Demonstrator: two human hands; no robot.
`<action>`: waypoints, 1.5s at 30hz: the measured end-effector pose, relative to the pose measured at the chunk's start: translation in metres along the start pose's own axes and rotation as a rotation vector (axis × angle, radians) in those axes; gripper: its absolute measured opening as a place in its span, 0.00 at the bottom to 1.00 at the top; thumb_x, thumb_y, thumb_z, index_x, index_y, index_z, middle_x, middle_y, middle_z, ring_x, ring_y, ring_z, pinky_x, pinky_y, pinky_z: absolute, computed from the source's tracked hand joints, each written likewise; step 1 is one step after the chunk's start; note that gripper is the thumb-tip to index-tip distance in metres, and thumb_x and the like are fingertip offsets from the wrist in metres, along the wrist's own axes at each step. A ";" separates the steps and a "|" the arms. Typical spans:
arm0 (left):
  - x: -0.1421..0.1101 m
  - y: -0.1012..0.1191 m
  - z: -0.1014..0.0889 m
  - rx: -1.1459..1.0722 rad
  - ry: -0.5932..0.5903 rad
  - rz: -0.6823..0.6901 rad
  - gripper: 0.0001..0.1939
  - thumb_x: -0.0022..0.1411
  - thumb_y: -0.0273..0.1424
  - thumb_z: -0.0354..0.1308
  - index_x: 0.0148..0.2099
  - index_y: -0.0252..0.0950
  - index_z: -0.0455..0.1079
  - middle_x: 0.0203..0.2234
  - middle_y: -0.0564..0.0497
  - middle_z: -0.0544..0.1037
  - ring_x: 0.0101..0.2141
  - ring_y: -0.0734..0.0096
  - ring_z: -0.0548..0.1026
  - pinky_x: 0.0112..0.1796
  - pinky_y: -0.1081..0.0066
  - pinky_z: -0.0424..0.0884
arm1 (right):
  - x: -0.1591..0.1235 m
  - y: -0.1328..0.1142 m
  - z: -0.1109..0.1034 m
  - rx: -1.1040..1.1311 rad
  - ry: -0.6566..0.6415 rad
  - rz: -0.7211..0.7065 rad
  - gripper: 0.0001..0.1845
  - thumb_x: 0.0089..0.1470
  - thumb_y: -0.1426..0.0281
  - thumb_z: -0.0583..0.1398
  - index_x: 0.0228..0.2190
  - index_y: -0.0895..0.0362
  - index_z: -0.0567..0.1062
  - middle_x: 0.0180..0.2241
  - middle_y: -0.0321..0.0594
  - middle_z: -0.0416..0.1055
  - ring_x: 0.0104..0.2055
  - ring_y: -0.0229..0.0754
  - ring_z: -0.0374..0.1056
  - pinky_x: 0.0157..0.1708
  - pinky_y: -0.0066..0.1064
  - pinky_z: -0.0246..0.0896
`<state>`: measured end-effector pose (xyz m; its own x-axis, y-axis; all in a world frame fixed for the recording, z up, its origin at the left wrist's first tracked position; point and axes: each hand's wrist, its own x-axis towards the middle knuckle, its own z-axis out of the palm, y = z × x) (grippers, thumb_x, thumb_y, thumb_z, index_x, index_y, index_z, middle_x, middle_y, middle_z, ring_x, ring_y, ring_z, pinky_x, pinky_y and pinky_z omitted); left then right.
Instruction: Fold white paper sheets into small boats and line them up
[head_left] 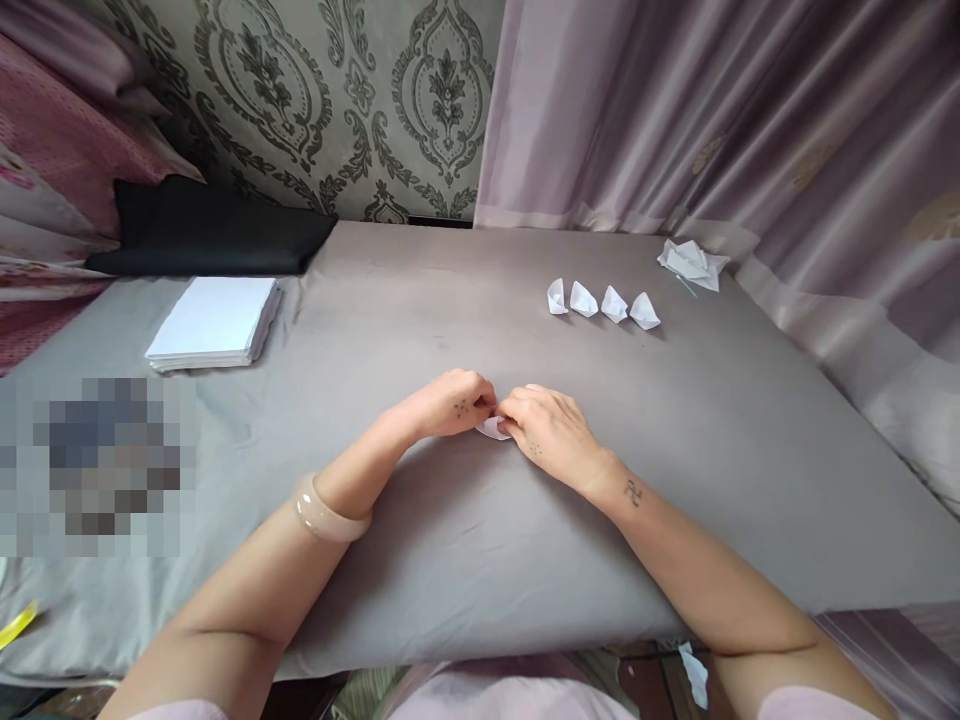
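Note:
My left hand and my right hand meet at the middle of the grey-covered table. Both have their fingers closed in a pinch on a small piece of white paper that lies on the cloth between them. Most of the paper is hidden under the fingers. A pale bangle sits on my left wrist. Several small folded white paper shapes stand in a row further back, to the right of my hands.
A stack of white paper sheets lies at the back left beside a black cloth. Crumpled white paper scraps sit at the back right near the curtain. A blurred patch covers the left.

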<state>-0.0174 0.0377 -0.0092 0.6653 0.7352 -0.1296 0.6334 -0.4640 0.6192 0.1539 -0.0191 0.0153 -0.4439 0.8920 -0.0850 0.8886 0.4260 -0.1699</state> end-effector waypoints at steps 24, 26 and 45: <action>-0.001 -0.002 -0.009 -0.175 -0.059 -0.054 0.14 0.50 0.29 0.49 0.32 0.34 0.76 0.23 0.52 0.76 0.23 0.74 0.65 0.23 0.75 0.58 | 0.010 -0.004 -0.005 0.060 -0.067 -0.059 0.11 0.60 0.67 0.55 0.31 0.52 0.77 0.32 0.36 0.71 0.38 0.38 0.64 0.28 0.30 0.45; -0.001 -0.003 -0.009 -0.186 -0.060 -0.052 0.15 0.50 0.29 0.49 0.32 0.34 0.77 0.22 0.52 0.76 0.23 0.74 0.66 0.23 0.75 0.58 | 0.011 -0.004 -0.004 0.076 -0.065 -0.044 0.10 0.59 0.67 0.56 0.30 0.51 0.77 0.32 0.36 0.71 0.38 0.38 0.64 0.28 0.30 0.44; -0.005 -0.008 -0.015 -0.215 -0.099 -0.016 0.15 0.58 0.36 0.48 0.35 0.34 0.74 0.21 0.55 0.68 0.22 0.76 0.59 0.23 0.73 0.54 | 0.009 -0.002 -0.003 0.069 -0.072 -0.110 0.15 0.61 0.73 0.52 0.29 0.55 0.77 0.31 0.37 0.72 0.34 0.37 0.63 0.35 0.30 0.45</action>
<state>-0.0315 0.0454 -0.0014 0.6982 0.6845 -0.2097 0.5524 -0.3288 0.7660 0.1485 -0.0120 0.0179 -0.5477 0.8263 -0.1316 0.8250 0.5071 -0.2493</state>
